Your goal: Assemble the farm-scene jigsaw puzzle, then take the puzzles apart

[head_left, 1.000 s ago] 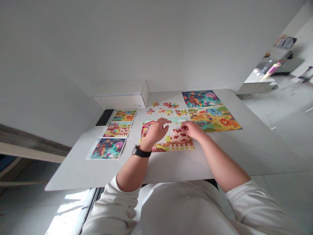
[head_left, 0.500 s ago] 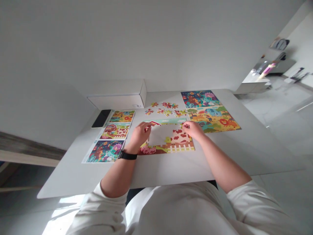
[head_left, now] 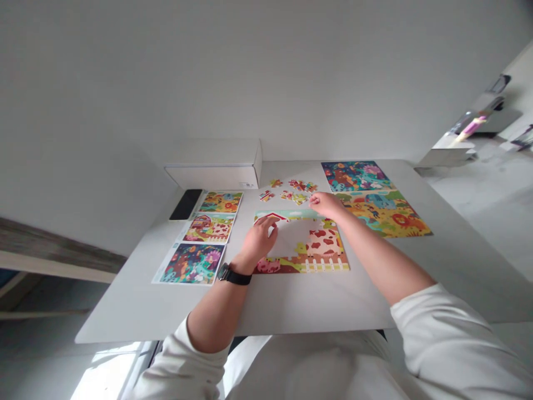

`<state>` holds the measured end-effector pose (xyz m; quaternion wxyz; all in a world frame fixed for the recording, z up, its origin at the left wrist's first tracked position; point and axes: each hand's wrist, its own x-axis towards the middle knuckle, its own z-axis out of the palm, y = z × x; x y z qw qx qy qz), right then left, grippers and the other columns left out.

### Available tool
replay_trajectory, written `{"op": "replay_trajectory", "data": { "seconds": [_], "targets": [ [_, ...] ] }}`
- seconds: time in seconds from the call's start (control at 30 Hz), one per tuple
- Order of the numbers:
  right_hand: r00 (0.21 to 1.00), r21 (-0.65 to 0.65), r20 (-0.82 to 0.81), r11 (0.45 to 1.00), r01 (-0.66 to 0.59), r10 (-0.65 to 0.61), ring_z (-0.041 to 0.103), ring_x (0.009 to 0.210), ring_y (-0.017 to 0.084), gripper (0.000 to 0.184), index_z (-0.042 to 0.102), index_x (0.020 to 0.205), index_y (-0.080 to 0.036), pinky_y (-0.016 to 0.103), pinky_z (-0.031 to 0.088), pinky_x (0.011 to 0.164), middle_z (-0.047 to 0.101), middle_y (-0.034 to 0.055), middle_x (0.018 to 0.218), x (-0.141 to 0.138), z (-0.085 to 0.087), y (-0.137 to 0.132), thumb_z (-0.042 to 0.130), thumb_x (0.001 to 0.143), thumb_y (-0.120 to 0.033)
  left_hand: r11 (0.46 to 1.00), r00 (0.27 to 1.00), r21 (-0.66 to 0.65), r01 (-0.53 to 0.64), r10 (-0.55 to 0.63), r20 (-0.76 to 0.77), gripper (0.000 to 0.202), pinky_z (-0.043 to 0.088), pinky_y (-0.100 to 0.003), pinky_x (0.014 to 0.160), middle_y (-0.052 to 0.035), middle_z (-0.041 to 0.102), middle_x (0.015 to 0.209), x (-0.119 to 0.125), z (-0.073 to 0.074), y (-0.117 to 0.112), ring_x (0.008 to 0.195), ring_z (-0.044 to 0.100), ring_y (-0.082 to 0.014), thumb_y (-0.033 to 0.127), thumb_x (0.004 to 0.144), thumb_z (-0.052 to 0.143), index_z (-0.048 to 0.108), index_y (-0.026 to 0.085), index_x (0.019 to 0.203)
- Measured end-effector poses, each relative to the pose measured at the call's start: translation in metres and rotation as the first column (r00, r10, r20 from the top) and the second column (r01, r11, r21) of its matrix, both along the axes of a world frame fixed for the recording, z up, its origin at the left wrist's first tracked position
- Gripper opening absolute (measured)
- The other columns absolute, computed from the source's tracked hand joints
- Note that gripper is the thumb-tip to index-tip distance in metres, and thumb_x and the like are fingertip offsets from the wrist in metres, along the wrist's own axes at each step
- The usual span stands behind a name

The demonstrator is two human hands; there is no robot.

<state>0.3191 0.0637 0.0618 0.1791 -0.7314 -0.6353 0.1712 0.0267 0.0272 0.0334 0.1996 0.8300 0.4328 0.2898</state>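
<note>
A farm jigsaw puzzle (head_left: 325, 244), partly assembled, lies in front of me. Its frame, a spotted cow and a white fence show around a bare middle area. Over the puzzle's left side rests my left hand (head_left: 260, 239), fingers loosely bent and thumb apart, near the red barn roof (head_left: 272, 215). My right hand (head_left: 327, 204) is above the puzzle's upper right edge, beside the loose puzzle pieces (head_left: 300, 198). Its fingers are curled together, and whatever they hold is hidden. More loose pieces (head_left: 297, 185) lie farther back.
On the left are a sheet with three printed pictures (head_left: 208, 229) and a black phone (head_left: 186, 204). A white box (head_left: 212, 172) stands at the back against the wall. Two colourful picture puzzles (head_left: 378, 208) lie on the right of the white table (head_left: 300, 303).
My right hand has moved from the puzzle's right part up to the loose pieces. My left hand stays by the barn roof, its fingers slightly more spread. The view has shifted a little.
</note>
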Motion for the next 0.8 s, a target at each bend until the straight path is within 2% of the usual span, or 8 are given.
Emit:
{"op": "replay_trajectory", "data": {
  "seconds": [0.07, 0.23, 0.4, 0.53, 0.67, 0.73, 0.8],
  "targets": [
    [0.999, 0.009, 0.053, 1.000, -0.004, 0.003, 0.077, 0.102, 0.023, 0.017, 0.081, 0.108, -0.024, 0.032, 0.057, 0.088, 0.084, 0.0066, 0.111, -0.012, -0.003, 0.024, 0.075, 0.092, -0.022, 1.000, 1.000, -0.017, -0.003, 0.003, -0.004, 0.037, 0.057, -0.037, 0.105, -0.0093, 0.076, 0.130, 0.000, 0.001, -0.001, 0.114, 0.071, -0.0226, 0.013, 0.099, 0.055, 0.073, 0.023, 0.131],
    [0.989, 0.122, 0.133, 0.990, -0.076, 0.059, 0.076, 0.113, 0.026, 0.032, 0.079, 0.121, -0.023, 0.036, 0.057, 0.100, 0.081, 0.0118, 0.124, -0.041, -0.013, 0.071, 0.079, 0.089, -0.019, 0.999, 1.000, -0.032, 0.003, -0.003, -0.003, 0.038, 0.059, -0.037, 0.100, -0.0097, 0.075, 0.131, 0.000, -0.002, -0.002, 0.116, 0.071, -0.0233, 0.015, 0.100, 0.057, 0.070, 0.024, 0.135],
    [0.985, 0.049, 0.161, 0.997, -0.067, 0.059, 0.075, 0.114, 0.030, 0.044, 0.076, 0.128, -0.022, 0.039, 0.057, 0.098, 0.079, 0.0178, 0.128, -0.057, -0.019, 0.095, 0.085, 0.085, -0.022, 1.000, 1.000, -0.025, 0.003, -0.003, 0.000, 0.038, 0.058, -0.040, 0.108, -0.0093, 0.074, 0.134, 0.000, -0.005, -0.003, 0.126, 0.069, -0.0249, 0.016, 0.101, 0.056, 0.069, 0.025, 0.136],
    [0.986, -0.005, 0.160, 0.999, -0.044, 0.045, 0.076, 0.109, 0.027, 0.047, 0.076, 0.127, -0.020, 0.035, 0.056, 0.094, 0.080, 0.0164, 0.124, -0.061, -0.018, 0.102, 0.087, 0.081, -0.018, 0.999, 1.000, -0.052, 0.012, -0.011, 0.011, 0.040, 0.059, -0.040, 0.104, -0.0095, 0.075, 0.131, 0.002, -0.004, -0.005, 0.119, 0.071, -0.0251, 0.017, 0.101, 0.056, 0.068, 0.024, 0.139],
    [0.995, 0.020, 0.093, 0.999, -0.030, 0.028, 0.075, 0.103, 0.025, 0.038, 0.079, 0.115, -0.020, 0.033, 0.055, 0.091, 0.081, 0.0124, 0.115, -0.057, -0.015, 0.096, 0.088, 0.078, -0.021, 0.997, 0.999, -0.068, 0.035, -0.033, 0.032, 0.043, 0.060, -0.038, 0.097, -0.0092, 0.076, 0.129, 0.004, -0.005, -0.007, 0.111, 0.074, -0.0240, 0.016, 0.100, 0.057, 0.067, 0.024, 0.142],
    [1.000, 0.018, -0.014, 1.000, -0.019, 0.020, 0.075, 0.095, 0.024, 0.029, 0.079, 0.106, -0.021, 0.032, 0.055, 0.085, 0.082, 0.0095, 0.107, -0.050, -0.013, 0.086, 0.087, 0.078, -0.022, 0.997, 0.999, -0.074, 0.034, -0.031, 0.043, 0.044, 0.061, -0.037, 0.093, -0.0091, 0.076, 0.130, 0.004, -0.007, -0.006, 0.107, 0.075, -0.0232, 0.016, 0.100, 0.057, 0.067, 0.024, 0.142],
    [0.981, 0.013, -0.193, 1.000, -0.026, 0.028, 0.073, 0.086, 0.021, 0.019, 0.077, 0.095, -0.021, 0.030, 0.054, 0.080, 0.081, 0.0063, 0.096, -0.040, -0.011, 0.071, 0.083, 0.078, -0.023, 0.997, 0.998, -0.073, 0.033, -0.029, 0.052, 0.043, 0.061, -0.035, 0.090, -0.0092, 0.076, 0.131, 0.004, -0.009, -0.005, 0.103, 0.075, -0.0222, 0.017, 0.100, 0.058, 0.067, 0.023, 0.141]
  ]
}}
